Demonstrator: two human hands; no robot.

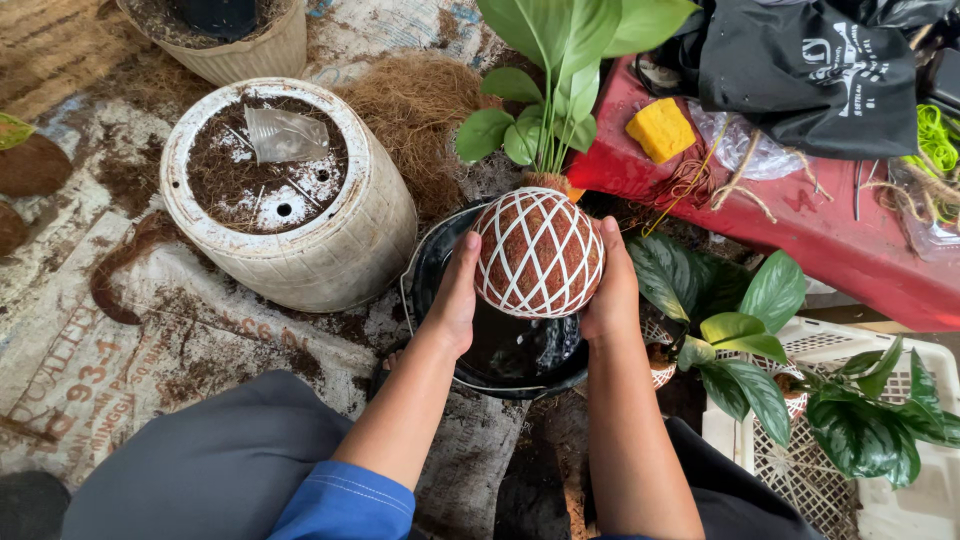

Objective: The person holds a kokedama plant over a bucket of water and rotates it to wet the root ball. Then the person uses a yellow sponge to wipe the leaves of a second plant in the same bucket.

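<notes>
Hands first: I see my left hand (455, 295) and right hand (610, 290) clasping a string-netted fibre ball (538, 252) with a leafy plant (545, 90), held over a black bucket (520, 350). Left stands an upturned white pot (290, 190); right, a red stool (800, 230) and white crate (900, 500).

Soft, even daylight; sharp focus, faint shadows, slight wide-angle edge stretch.

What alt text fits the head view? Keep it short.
Two bare hands, left hand and right hand, cup a round fibre root ball bound in white string netting, green leafy plant on top, over a black bucket. A white overturned pot sits left, a red table right.
</notes>
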